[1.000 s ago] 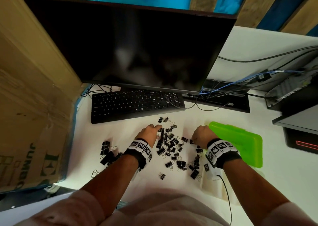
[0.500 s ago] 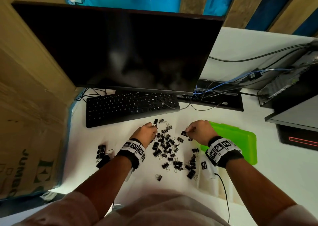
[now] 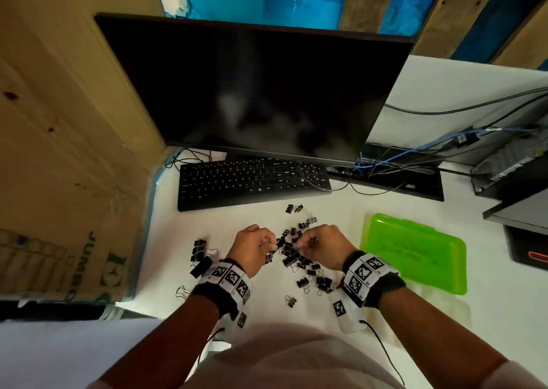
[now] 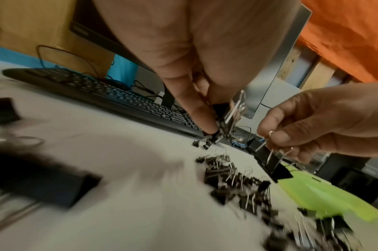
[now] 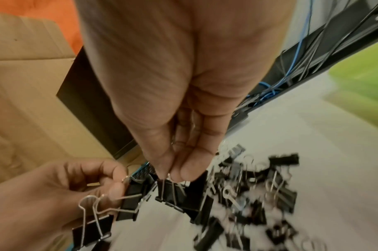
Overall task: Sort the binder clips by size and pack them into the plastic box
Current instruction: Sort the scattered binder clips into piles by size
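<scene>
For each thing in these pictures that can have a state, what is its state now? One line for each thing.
Left hand: holds several binder clips by their wire handles.
Right hand: pinches one binder clip's handle.
Held clip: hangs from the right hand above the pile.
Clip pile: loose on the desk, unsorted.
Larger clips: set apart on the left.
Plastic box: lid shut.
Monitor: screen dark.

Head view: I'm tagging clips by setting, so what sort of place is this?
Probably an office or lab computer desk. A dark monitor stands behind a black keyboard, network cables tangle at the right, and a cardboard box stands at the left.
</scene>
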`<state>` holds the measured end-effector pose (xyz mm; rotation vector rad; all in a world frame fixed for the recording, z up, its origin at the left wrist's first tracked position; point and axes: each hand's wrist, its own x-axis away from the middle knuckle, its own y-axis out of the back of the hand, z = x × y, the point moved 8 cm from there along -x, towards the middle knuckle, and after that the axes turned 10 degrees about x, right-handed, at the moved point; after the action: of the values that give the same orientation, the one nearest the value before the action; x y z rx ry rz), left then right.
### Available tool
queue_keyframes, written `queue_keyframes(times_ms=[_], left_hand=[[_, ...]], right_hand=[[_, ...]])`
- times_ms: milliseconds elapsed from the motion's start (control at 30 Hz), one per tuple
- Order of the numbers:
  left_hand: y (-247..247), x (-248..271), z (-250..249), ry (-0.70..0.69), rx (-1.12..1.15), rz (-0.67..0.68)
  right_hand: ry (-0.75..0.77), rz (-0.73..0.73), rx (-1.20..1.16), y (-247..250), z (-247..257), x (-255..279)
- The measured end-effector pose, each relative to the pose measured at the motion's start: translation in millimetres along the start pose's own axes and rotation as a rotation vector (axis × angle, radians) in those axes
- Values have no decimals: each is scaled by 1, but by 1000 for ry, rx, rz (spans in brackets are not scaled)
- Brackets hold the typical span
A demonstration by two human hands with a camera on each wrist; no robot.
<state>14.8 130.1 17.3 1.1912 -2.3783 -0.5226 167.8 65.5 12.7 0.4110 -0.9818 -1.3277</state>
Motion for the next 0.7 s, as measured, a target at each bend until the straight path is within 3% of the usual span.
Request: queue_keyframes(times_ms=[100,300,533,700], left_hand=[[-1,32,26,75,-23,44],[-15,71,62,64,-200,234],[-2,85,73,80,-98,62],[-1,94,71,38,-66,57]], right_hand=[[66,97,57,-31,17,5],[114,217,114,-72,48,10],[161,264,174,-105,68,21],[175,263,122,-103,65,26]])
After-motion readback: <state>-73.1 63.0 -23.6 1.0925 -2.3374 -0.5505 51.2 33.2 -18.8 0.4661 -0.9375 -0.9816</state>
